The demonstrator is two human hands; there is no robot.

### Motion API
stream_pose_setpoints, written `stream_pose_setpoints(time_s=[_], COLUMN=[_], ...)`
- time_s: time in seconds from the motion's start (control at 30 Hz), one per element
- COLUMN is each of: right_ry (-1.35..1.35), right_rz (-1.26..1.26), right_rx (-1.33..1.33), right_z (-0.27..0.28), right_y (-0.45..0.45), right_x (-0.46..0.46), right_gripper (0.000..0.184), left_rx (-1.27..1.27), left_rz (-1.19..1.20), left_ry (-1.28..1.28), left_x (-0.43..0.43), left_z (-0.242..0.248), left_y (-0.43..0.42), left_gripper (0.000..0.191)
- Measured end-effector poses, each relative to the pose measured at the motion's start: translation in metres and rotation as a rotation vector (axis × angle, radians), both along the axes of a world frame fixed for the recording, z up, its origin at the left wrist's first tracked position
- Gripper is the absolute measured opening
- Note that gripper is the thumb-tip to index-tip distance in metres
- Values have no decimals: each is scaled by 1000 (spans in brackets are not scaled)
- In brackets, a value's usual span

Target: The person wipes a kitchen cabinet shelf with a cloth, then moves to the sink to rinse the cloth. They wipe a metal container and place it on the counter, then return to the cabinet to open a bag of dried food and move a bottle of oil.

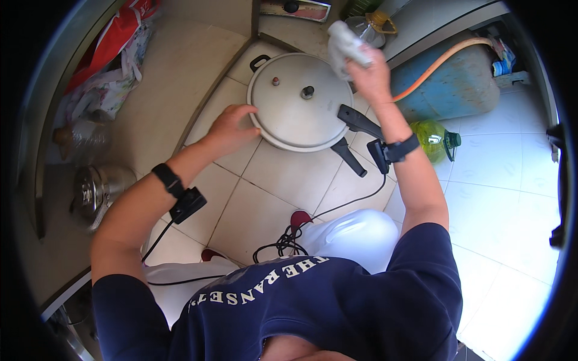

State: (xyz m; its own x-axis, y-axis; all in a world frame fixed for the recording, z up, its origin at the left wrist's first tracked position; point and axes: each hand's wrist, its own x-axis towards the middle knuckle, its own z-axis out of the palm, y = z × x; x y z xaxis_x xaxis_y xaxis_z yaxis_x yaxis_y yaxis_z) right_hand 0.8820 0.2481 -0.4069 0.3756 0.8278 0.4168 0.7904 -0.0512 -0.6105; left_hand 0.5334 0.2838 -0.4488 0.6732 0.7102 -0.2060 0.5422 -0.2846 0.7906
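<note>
A round aluminium pressure cooker (295, 122) sits on the tiled floor, its lid on. Black handles extend toward me on the right, and a black side grip (259, 62) shows at the far left. The lid carries a dark weight valve (307, 92) and a small red-brown valve (275, 81). With thumb and fingers spread, my left hand (231, 128) is at the cooker's left rim, fingertips at the edge. A crumpled white cloth (344, 47) is gripped in my right hand (372, 74), by the cooker's far right edge. The cloth hides part of that edge.
A blue gas cylinder (451, 81) with an orange hose (431, 65) lies at right, near a green-yellow oil bottle (431, 141). A clear jug (366, 30) stands beyond the cloth. On the left are a steel pot (101, 192) and bags (108, 54). Black cable (284, 243) coils near my feet.
</note>
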Motion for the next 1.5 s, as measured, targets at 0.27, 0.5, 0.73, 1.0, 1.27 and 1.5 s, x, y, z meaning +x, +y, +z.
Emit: stream_pose_setpoints(time_s=[0.27, 0.5, 0.73, 1.0, 1.27, 1.5], right_ry=[-137, -191, -117, -212, -209, -225], right_rz=[-73, 419, 408, 374, 690, 688], right_rx=[-378, -549, -456, -365, -134, -297], right_z=[-175, -102, -133, -160, -133, -88], right_y=[23, 128, 112, -26, -23, -25], right_x=[58, -41, 31, 55, -73, -148], right_gripper=[55, 55, 48, 34, 30, 33], left_rx=[462, 489, 510, 559, 530, 428], left_rz=[-311, -306, -207, -196, -133, -145], left_ry=[264, 304, 356, 307, 111, 76], left_x=[101, 66, 92, 98, 70, 19], left_z=[-89, -21, -57, -122, -91, -72], left_y=[-7, 1, -15, -9, 10, 12], left_gripper=[71, 71, 67, 66, 83, 85])
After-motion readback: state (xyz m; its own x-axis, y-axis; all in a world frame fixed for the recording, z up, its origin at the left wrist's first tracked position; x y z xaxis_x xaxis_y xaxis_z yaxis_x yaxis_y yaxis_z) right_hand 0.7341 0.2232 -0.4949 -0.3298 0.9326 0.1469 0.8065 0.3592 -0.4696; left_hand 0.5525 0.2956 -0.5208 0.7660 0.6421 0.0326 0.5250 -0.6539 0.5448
